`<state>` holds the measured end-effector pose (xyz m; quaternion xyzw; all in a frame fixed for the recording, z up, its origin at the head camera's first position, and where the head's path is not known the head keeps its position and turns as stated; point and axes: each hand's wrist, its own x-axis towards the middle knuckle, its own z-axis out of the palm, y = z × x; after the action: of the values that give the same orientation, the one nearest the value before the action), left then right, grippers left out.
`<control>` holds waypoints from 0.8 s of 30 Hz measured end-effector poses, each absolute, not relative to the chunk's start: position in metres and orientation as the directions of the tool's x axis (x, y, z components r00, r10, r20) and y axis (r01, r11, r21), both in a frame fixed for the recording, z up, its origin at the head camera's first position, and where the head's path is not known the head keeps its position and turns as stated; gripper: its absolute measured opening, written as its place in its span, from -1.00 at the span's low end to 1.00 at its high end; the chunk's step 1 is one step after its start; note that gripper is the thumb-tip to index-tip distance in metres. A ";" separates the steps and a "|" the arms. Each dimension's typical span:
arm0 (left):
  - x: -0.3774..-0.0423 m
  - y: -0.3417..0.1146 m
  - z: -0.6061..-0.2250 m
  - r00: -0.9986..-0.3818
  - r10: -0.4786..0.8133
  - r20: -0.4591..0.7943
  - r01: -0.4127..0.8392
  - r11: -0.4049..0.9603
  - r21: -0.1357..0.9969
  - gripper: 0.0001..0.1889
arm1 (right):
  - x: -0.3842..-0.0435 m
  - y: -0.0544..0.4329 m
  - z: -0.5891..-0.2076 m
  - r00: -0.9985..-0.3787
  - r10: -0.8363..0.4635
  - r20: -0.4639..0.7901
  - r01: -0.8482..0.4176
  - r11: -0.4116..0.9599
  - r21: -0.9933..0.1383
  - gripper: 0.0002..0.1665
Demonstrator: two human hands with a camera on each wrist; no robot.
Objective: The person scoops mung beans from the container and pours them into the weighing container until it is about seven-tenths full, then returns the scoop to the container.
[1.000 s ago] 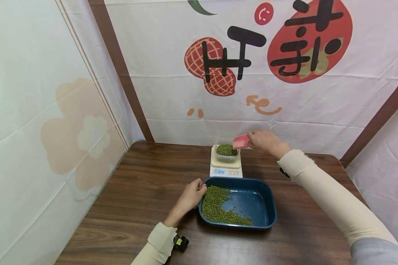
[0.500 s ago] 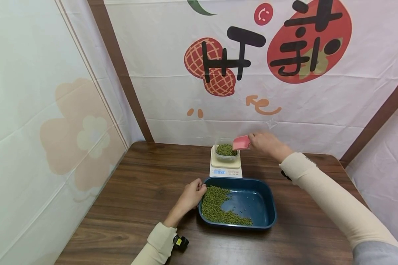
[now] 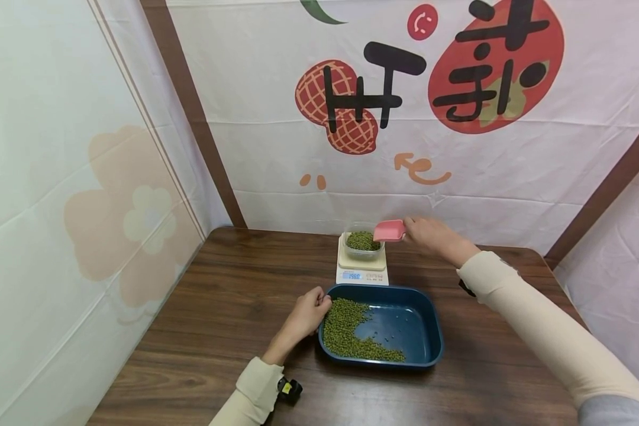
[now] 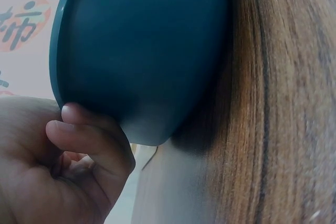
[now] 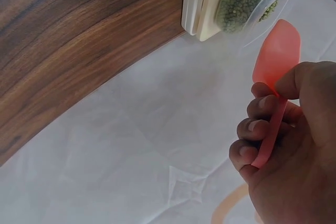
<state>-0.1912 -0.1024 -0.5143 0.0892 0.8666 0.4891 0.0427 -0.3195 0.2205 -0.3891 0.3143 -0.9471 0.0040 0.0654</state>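
My right hand (image 3: 433, 235) grips a small pink scoop (image 3: 389, 230) by its handle, fingers wrapped round it in the right wrist view. The scoop's lip overlaps the right rim of a clear plastic container (image 3: 363, 255) holding green mung beans (image 3: 361, 239). That container stands on a white kitchen scale (image 3: 343, 281) with a lit blue display. In front of the scale lies a dark blue rectangular tub (image 3: 441, 331), with more mung beans (image 3: 343, 331) heaped along its left and near sides. My left hand (image 3: 305, 313) holds the tub's left rim with curled fingers.
Everything stands on a brown wood-grain table (image 3: 234, 307). A printed white cloth (image 3: 277, 213) hangs close behind the scale, and another cloth (image 3: 112, 213) runs down the left side. The tub's far rim is right at the scale's front edge.
My right hand has drawn slightly to the right and down, and the scoop has tilted a little with it. The digits on the scale's display have changed. My left hand keeps its place.
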 end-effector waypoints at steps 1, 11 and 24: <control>-0.191 -0.102 -0.515 -0.981 0.194 0.005 0.103 0.496 0.862 -0.68 | -0.318 0.221 -0.389 -0.797 -0.591 0.125 -0.593 0.805 0.026 -0.81; -0.195 -0.106 -0.523 -0.973 0.223 0.061 0.160 0.459 0.874 -0.66 | -0.294 0.222 -0.387 -0.752 -0.635 0.175 -0.635 0.770 0.062 -0.81; -0.190 -0.100 -0.509 -0.986 0.164 -0.027 0.064 0.525 0.849 -0.67 | -0.262 0.217 -0.395 -0.668 -0.709 0.226 -0.714 0.696 0.074 -0.83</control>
<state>-0.1897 -0.1000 -0.5095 0.0655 0.8717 0.4829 0.0520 -0.2620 0.2174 -0.3946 0.3897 -0.9131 0.0107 0.1194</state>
